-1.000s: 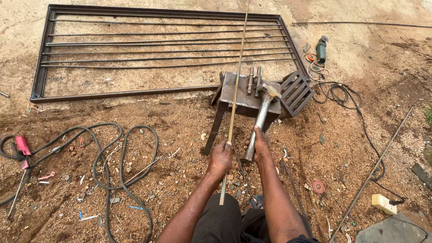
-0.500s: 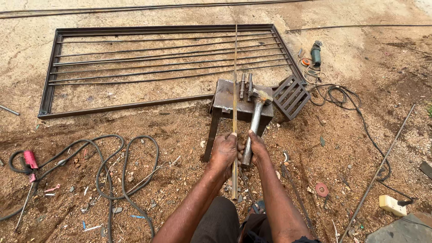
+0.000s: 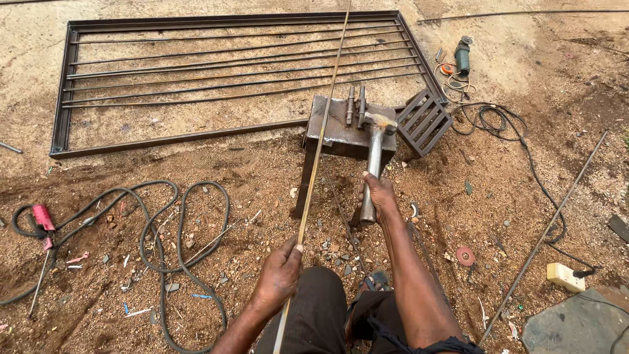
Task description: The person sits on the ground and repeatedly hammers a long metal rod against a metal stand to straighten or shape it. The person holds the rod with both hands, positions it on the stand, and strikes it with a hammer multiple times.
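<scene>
left hand (image 3: 278,275) fisted near the knee, right hand (image 3: 380,195) clenched further out (arm extended)

- The thin metal rod (image 3: 321,141) was long, straight and yellowish-brown. It ran from the bottom of the view steeply up and slightly rightward, crossing the left part of the small steel work stand and passing out at the top edge. Its lower part was gripped near the person's lap.
- The hammer (image 3: 375,157) had a grey steel head and a plain pipe-like metal handle. Its head rested on the top of the stand, just beside two short upright pegs, with the handle slanting down toward the person, held near its lower end.
</scene>
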